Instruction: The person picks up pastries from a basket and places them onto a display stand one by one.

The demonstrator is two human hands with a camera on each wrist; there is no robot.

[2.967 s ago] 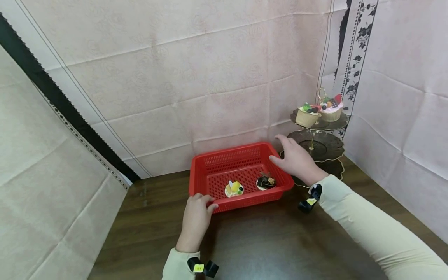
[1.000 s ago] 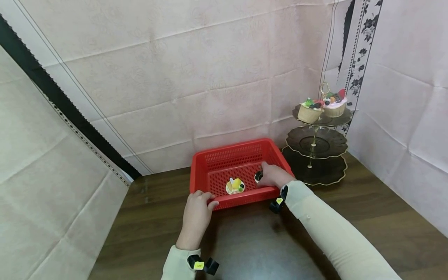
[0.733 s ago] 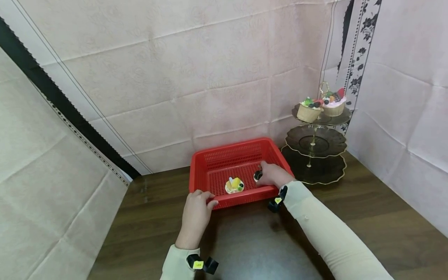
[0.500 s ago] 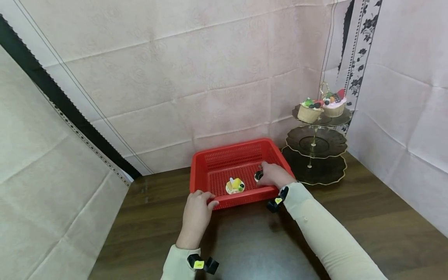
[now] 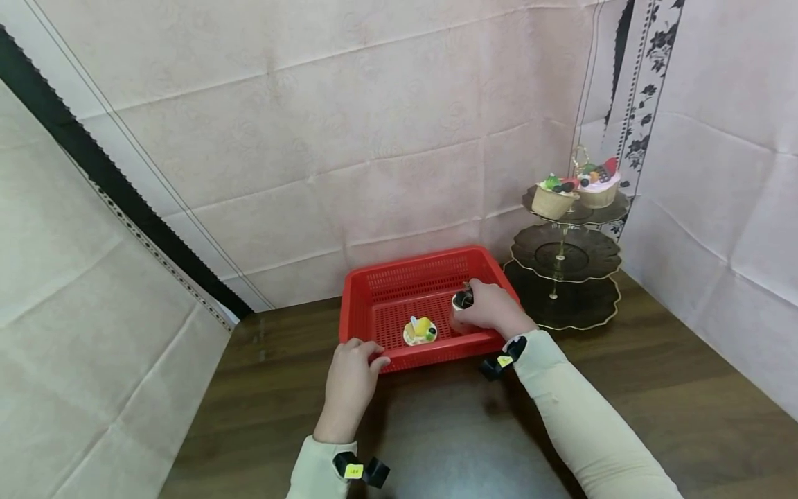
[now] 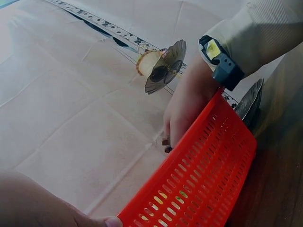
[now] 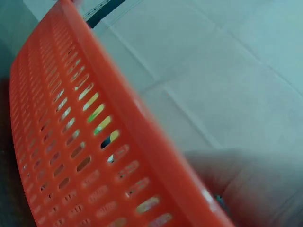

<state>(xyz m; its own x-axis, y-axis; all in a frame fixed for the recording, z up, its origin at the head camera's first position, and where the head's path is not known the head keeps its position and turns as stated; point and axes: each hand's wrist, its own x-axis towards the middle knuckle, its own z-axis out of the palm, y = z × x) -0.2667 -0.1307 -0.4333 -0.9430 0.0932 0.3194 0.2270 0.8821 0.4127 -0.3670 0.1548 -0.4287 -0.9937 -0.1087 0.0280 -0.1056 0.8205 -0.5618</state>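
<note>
Pale cloth [image 5: 312, 138] rises beyond both hands, cut off at the top of the head view. Below them spreads a brown wooden table [image 5: 262, 430], its near edge out of view. Under and around the right hand's grip sits a red basket [image 5: 411, 262]; the right wrist covers part of its near right rim. Beyond that grip, to its right, stands a three-tiered stand [image 5: 530, 249], the lowest plate partly hidden. The right hand [image 5: 489, 306], blurred in its own wrist view, grips narrowly. The left hand [image 5: 352, 381] holds the basket's near left rim, its fingertips hard to make out. On the top plate, one fruit cupcake [image 5: 553, 203] partly covers another cupcake [image 5: 598, 197]. Inside the basket, the right hand's grip holds a dark-topped cake [image 5: 463, 299], half hidden by the fingers. Left of that grip lies a yellow-topped cake [image 5: 420, 331], only patches through the slots in the wrist views
</note>
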